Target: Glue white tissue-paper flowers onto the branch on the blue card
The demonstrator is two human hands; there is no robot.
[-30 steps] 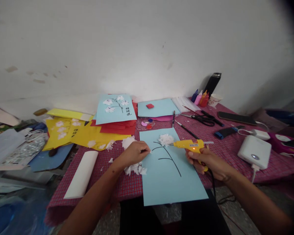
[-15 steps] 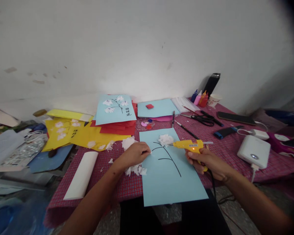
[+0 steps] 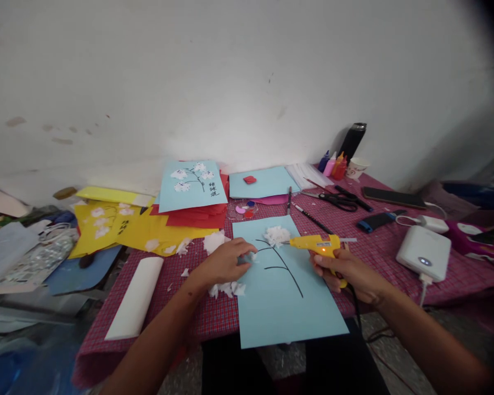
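Writing: on the blue card, upper left of center, three handwritten black characters in a column; more on the yellow paper, left. Label on the yellow glue gun too small to read.

Counts: four white blossoms on the card; one white paper flower on the light blue sheet, center, beside drawn black stems; four small bottles, upper right: blue, pink, orange, red.

Right hand: closed around the glue gun, its nozzle at the flower's right edge. Left hand: thumb and fingers parted at the sheet's left edge, a small white scrap at the fingertips; white paper pieces lie just below on the tabletop.

Change: left thumb and fingers, together half a second ago, now stand apart; nozzle position on the flower unchanged.
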